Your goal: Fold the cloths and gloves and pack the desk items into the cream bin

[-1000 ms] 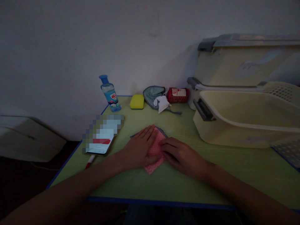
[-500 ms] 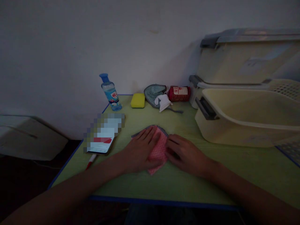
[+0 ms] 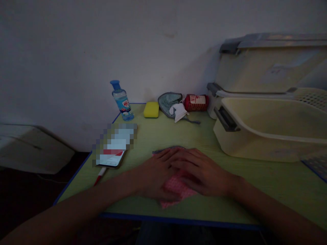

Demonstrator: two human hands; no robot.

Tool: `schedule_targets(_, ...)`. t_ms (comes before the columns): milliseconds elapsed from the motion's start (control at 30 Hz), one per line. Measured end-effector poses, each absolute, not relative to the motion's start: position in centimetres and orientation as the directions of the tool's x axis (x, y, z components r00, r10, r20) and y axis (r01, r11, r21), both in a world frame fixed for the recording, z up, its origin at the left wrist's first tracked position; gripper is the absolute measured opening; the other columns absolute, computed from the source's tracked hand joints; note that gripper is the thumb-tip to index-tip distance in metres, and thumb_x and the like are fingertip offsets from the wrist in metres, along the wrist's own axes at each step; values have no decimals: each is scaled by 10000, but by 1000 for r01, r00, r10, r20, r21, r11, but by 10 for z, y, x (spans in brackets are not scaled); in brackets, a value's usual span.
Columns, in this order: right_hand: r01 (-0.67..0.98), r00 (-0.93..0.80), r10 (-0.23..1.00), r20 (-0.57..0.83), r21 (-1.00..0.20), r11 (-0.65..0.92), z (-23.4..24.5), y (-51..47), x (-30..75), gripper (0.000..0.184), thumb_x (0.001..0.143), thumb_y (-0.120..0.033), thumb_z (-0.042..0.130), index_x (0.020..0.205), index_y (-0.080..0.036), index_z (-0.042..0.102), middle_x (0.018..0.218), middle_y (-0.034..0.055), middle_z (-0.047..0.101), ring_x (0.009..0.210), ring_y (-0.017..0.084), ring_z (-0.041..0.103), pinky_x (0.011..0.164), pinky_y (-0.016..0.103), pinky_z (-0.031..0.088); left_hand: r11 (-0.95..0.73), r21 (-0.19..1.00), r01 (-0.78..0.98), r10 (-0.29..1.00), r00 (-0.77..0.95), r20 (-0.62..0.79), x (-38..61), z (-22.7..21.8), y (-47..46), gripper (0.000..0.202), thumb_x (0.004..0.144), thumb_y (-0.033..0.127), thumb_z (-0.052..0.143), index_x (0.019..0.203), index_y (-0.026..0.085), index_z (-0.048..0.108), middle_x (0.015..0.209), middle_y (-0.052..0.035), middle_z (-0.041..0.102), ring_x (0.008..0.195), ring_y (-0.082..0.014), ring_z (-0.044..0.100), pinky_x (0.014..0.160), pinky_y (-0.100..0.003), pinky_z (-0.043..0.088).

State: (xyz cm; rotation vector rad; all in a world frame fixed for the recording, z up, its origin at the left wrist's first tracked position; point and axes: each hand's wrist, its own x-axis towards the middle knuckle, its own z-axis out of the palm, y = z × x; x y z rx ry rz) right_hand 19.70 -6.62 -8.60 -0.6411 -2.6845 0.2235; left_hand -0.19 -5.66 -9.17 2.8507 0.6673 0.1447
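A pink waffle-weave cloth point(image 3: 176, 189) lies folded on the green table point(image 3: 230, 183), near its front edge. A dark checkered cloth point(image 3: 166, 149) peeks out just behind my hands. My left hand point(image 3: 153, 173) lies flat on the pink cloth with fingers stretched out. My right hand point(image 3: 201, 170) also rests flat on the cloth, its fingers overlapping those of the left hand. Most of the pink cloth is hidden under both hands.
A phone point(image 3: 113, 146) and a red pen point(image 3: 99, 175) lie at the left. At the back stand a blue bottle point(image 3: 122, 101), a yellow sponge point(image 3: 151, 110), a grey-green cloth point(image 3: 168, 102), a white rag point(image 3: 178, 111) and a red can point(image 3: 196, 102). Cream plastic tubs point(image 3: 268, 136) fill the right.
Both hands have come together and slid toward me on the pink cloth. The right hand now lies over the cloth and the left fingers, and the cloth sits closer to the front edge.
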Motion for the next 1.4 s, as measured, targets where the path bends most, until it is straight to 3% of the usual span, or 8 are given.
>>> schedule_targets(67, 426, -838, 497, 225, -299, 854, -85, -64, 198, 513, 826, -302, 490, 1300, -144, 375, 1326, 122, 436, 1253, 202, 325, 1038, 422, 239, -881, 242, 407, 427, 903, 36, 0, -91, -59, 739, 727, 571, 533, 1283, 116, 358, 1366, -141, 389, 1294, -258, 292, 1070, -379, 209)
schedule_targets(167, 481, -842, 535, 67, -358, 801, -86, -60, 199, 692, 818, -457, 498, 1382, -153, 238, 1412, 132, 322, 1312, 230, 237, 1068, 496, 122, -875, 248, 417, 432, 902, 7, 0, -93, -60, 722, 734, 590, 506, 1260, 110, 383, 1312, -145, 452, 1238, -273, 373, 1047, -400, 238)
schedule_targets(367, 521, -829, 559, 12, -347, 780, -88, -60, 202, 829, 765, -579, 495, 1406, -163, 172, 1441, 144, 251, 1337, 263, 161, 1060, 533, 104, -855, 227, 466, 473, 881, -27, -1, -94, -60, 756, 759, 621, 442, 1307, 112, 327, 1358, -144, 398, 1293, -280, 286, 1064, -412, 176)
schedule_targets(500, 550, -818, 576, -4, -303, 778, -87, -63, 203, 823, 777, -551, 502, 1410, -163, 145, 1442, 160, 236, 1342, 279, 138, 1047, 558, 123, -843, 219, 492, 493, 868, -52, -2, -93, -63, 800, 744, 657, 440, 1341, 145, 290, 1410, -132, 320, 1327, -292, 203, 1075, -421, 152)
schedule_targets(733, 578, -802, 596, -19, -275, 769, -91, -64, 204, 807, 794, -545, 481, 1407, -135, 151, 1453, 180, 171, 1347, 279, 108, 1047, 560, 113, -823, 240, 514, 516, 854, -60, -4, -93, -68, 856, 704, 666, 491, 1348, 142, 282, 1399, -148, 334, 1316, -316, 224, 1073, -454, 168)
schedule_targets(967, 600, -790, 610, -60, -280, 749, -90, -64, 203, 818, 789, -561, 475, 1402, -116, 166, 1458, 182, 135, 1352, 267, 82, 1055, 552, 77, -821, 253, 512, 517, 855, -51, -3, -97, -72, 933, 670, 638, 547, 1374, 130, 206, 1440, -164, 239, 1328, -348, 165, 1071, -501, 133)
schedule_targets(1267, 579, -785, 618, 39, -307, 755, -94, -63, 205, 811, 802, -558, 454, 1398, -90, 165, 1443, 177, 220, 1348, 235, 139, 1078, 502, 107, -858, 171, 484, 490, 871, -4, -5, -96, -66, 833, 748, 663, 417, 1353, 116, 247, 1397, -185, 312, 1310, -326, 227, 1060, -466, 166)
schedule_targets(1400, 565, -785, 605, 133, -249, 787, -91, -63, 205, 676, 813, -481, 494, 1338, -98, 307, 1401, 166, 325, 1317, 229, 230, 1075, 463, 173, -858, 138, 495, 497, 868, -24, -9, -97, -61, 867, 744, 677, 407, 1371, 115, 202, 1431, -187, 245, 1336, -319, 151, 1065, -463, 142)
